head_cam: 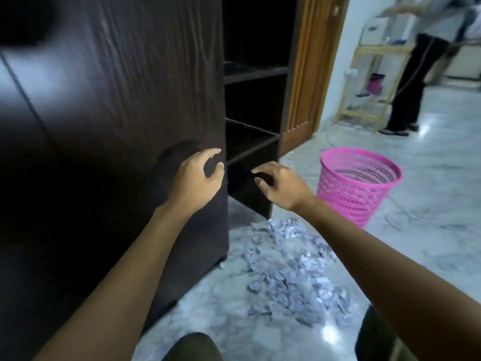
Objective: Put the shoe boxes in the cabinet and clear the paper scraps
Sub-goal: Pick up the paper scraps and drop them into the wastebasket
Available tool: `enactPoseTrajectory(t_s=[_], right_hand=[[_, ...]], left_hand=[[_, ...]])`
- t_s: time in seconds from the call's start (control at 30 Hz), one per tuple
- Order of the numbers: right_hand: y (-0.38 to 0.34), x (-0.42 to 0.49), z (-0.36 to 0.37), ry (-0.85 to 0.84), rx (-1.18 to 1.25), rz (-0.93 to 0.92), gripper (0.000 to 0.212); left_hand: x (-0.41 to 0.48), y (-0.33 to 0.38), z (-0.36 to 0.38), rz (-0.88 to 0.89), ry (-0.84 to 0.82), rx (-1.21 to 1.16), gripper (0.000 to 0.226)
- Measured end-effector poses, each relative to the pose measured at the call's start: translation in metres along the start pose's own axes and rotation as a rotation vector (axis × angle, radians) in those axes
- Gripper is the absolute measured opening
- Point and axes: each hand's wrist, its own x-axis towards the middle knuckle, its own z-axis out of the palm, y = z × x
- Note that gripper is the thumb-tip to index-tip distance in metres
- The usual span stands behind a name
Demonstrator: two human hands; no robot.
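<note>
Left hand (197, 178) lay on the cabinet (255, 72) door (117, 100) near its edge, thumb and forefinger apart, pinching nothing. Right hand (278, 183) hovered before the lowest shelf, fingers loosely curled, empty. Paper scraps (291, 269) littered the floor (442, 178) near the basket (359, 183).

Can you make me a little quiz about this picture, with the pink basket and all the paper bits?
1. True or false: the paper scraps lie inside the pink basket.
2. The basket stands: A) on a shelf of the cabinet, B) on the floor to the right of the cabinet, C) on top of the cabinet.
3. Fill in: the cabinet's door is ____ (open or shut).

Key: 1 false, they lie on the floor; 2 B; 3 open.
</note>
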Motion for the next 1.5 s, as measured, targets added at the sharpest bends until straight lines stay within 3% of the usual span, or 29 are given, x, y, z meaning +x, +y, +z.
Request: enactPoseTrajectory(t_s=[0.23,0.43,0.57,0.67,0.73,0.83,1.03,1.17,1.33,1.5], right_hand=[[0.168,-0.120,0.039,-0.131,0.020,0.369,0.034],[0.248,-0.212,0.102,-0.253,0.097,0.536,0.036],[0.283,-0.270,0.151,-0.235,-0.019,0.653,0.046],[0.301,-0.322,0.179,-0.297,-0.144,0.870,0.077],[0.304,-0.350,0.192,-0.312,-0.193,0.938,0.095],[0.306,-0.372,0.212,-0.258,-0.085,1.011,0.102],[0.312,-0.364,0.240,-0.203,-0.044,0.796,0.113],[0.331,-0.343,0.243,-0.298,-0.104,0.530,0.119],[0.335,-0.311,0.257,-0.504,-0.120,0.277,0.113],[0.323,-0.304,0.278,-0.372,-0.081,0.207,0.092]], left_hand=[[-0.030,-0.005,0.198,-0.202,-0.399,-0.109,0.048],[-0.091,-0.038,0.331,-0.474,-0.659,-0.006,0.062],[-0.138,-0.081,0.387,-0.642,-0.648,0.244,0.074],[-0.188,-0.121,0.413,-0.759,-0.606,0.427,0.089],[-0.224,-0.143,0.423,-0.784,-0.537,0.463,0.094],[-0.255,-0.163,0.438,-0.756,-0.469,0.456,0.100],[-0.266,-0.171,0.451,-0.551,-0.512,0.367,0.098],[-0.265,-0.175,0.450,-0.350,-0.477,0.364,0.098],[-0.254,-0.184,0.456,-0.246,-0.565,0.355,0.081],[-0.249,-0.192,0.463,-0.237,-0.568,0.334,0.063]])
